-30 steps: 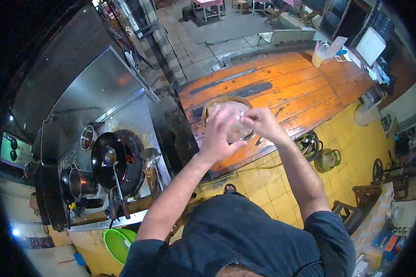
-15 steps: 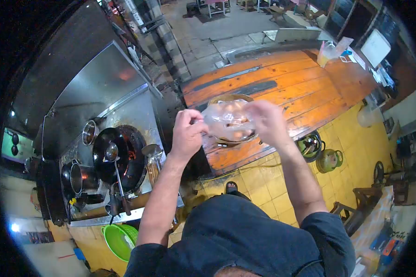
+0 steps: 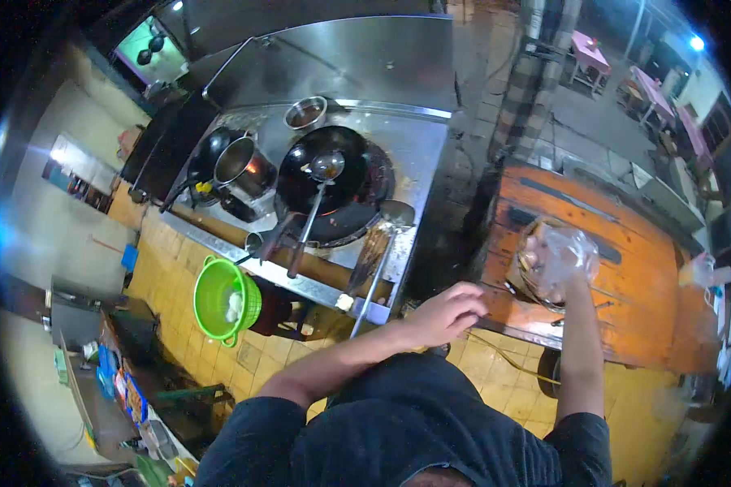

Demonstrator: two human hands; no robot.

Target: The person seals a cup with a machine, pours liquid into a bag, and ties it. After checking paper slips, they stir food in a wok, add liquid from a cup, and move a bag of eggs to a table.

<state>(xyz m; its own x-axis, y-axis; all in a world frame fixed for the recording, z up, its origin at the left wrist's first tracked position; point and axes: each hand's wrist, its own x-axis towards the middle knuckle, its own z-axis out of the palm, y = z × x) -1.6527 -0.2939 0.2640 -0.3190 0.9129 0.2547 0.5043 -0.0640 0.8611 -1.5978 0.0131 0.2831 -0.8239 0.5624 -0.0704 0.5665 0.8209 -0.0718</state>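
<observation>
My left hand [image 3: 451,313] hangs between the stove and the wooden table, its fingers loosely bent and apart, with nothing in them. Over on the table, my right hand [image 3: 577,286] is at a clear plastic bag [image 3: 567,250], which covers its fingers. The bag bulges over a round basket [image 3: 536,299] that holds pale, rounded items resembling eggs [image 3: 531,253]. The basket stands near the table's front edge.
On the steel stove to the left sit a black wok [image 3: 300,191] with a ladle [image 3: 327,168] in it, a tall pot [image 3: 244,166] and a small metal bowl [image 3: 305,114]. A long-handled spatula [image 3: 396,213] lies by the stove's right edge. Below is a green basket [image 3: 253,302].
The view has swung left toward the stove. My left hand has let go of the plastic bag and moved away from the table; my right hand remains at the bag over the basket.
</observation>
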